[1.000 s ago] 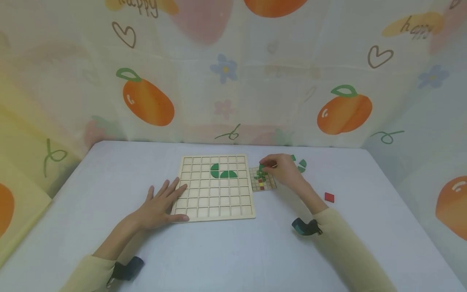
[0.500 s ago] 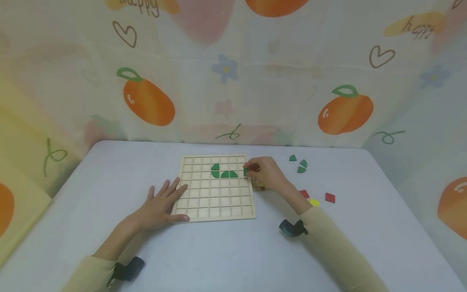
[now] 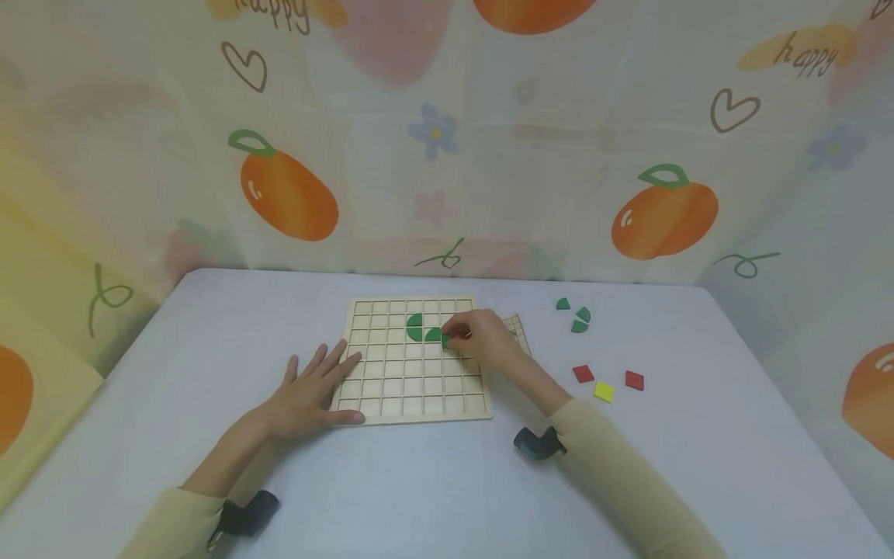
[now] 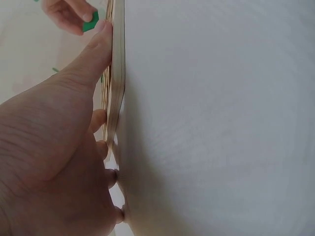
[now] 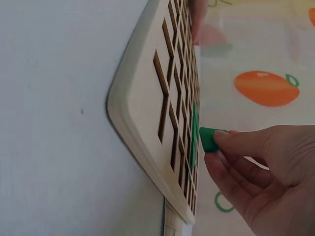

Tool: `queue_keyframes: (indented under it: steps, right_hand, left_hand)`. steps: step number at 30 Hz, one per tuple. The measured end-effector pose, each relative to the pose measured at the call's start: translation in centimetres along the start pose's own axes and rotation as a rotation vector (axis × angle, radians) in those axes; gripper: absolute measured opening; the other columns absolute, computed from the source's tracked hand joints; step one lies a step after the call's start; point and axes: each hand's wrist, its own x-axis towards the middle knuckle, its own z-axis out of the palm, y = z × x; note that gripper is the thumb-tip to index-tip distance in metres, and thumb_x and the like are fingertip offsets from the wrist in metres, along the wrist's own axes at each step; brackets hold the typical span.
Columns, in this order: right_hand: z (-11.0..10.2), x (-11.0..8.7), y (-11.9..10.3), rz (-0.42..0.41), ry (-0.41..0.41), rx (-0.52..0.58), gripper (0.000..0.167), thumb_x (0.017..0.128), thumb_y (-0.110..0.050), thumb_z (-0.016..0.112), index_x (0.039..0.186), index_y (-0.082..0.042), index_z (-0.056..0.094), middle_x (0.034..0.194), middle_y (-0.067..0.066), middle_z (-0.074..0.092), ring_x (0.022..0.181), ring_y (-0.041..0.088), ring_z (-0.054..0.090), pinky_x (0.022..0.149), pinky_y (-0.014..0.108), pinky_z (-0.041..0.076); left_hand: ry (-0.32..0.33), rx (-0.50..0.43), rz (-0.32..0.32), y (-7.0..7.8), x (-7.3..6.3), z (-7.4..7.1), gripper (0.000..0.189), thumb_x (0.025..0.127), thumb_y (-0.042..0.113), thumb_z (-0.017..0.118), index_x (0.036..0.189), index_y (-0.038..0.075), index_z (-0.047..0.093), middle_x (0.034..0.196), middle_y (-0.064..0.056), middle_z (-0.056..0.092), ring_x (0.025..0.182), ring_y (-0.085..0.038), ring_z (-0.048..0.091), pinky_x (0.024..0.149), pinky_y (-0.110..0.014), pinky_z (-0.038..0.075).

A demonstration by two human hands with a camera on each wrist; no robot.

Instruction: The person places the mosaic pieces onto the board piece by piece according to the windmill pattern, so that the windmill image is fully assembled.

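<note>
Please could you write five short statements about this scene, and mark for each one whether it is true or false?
1. The right hand holds a green piece. True.
2. The left hand is not touching anything. False: it touches the grid board.
3. The yellow piece lies on the table. True.
4. The yellow piece is left of the grid board. False: it is on the right.
5. Two red pieces lie near the yellow piece. True.
</note>
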Motion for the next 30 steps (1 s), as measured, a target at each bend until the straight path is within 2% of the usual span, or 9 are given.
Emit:
queue_keyframes:
  steps: [6, 12, 20, 30]
  right_hand:
    - [0.8, 0.3, -0.3, -0.021, -0.012, 0.017, 0.015, 0.088, -0.005, 0.072, 0.103, -0.006, 0.074, 0.098, 0.001, 0.072, 0.09, 0.014, 0.065, 0.081, 0.027, 0.053]
    - [1.4, 0.6, -0.6, -0.043, -0.034, -0.01, 0.015, 0.088, -0.005, 0.072, 0.102, -0.006, 0.075, 0.097, 0.002, 0.072, 0.089, 0.013, 0.064, 0.08, 0.026, 0.053]
    - [1.7, 0.7, -0.9, -0.028, -0.058, -0.048, 0.017, 0.089, -0.005, 0.071, 0.106, -0.006, 0.074, 0.1, 0.003, 0.072, 0.09, 0.014, 0.064, 0.081, 0.027, 0.052]
    - [1.9, 0.8, -1.2, -0.023, -0.067, -0.04, 0.018, 0.089, -0.004, 0.071, 0.106, -0.003, 0.074, 0.101, 0.006, 0.072, 0.089, 0.016, 0.065, 0.079, 0.026, 0.053]
  left_hand:
    - [0.004, 0.001, 0.003, 0.0, 0.0, 0.0, 0.1, 0.079, 0.065, 0.068, 0.154, 0.01, 0.03, 0.162, -0.02, 0.012, 0.146, -0.047, 0.004, 0.108, -0.072, -0.006]
    - [0.007, 0.003, 0.002, 0.0, 0.0, 0.0, 0.099, 0.079, 0.063, 0.069, 0.154, 0.009, 0.03, 0.162, -0.02, 0.012, 0.146, -0.048, 0.004, 0.108, -0.072, -0.005]
    - [0.011, 0.003, 0.006, 0.1, 0.1, 0.1, 0.099, 0.08, 0.063, 0.068, 0.154, 0.009, 0.03, 0.162, -0.02, 0.012, 0.146, -0.048, 0.004, 0.108, -0.072, -0.005]
    - [0.005, -0.001, 0.009, 0.1, 0.0, 0.0, 0.099, 0.081, 0.063, 0.068, 0.154, 0.009, 0.029, 0.162, -0.021, 0.012, 0.146, -0.048, 0.004, 0.108, -0.072, -0.005]
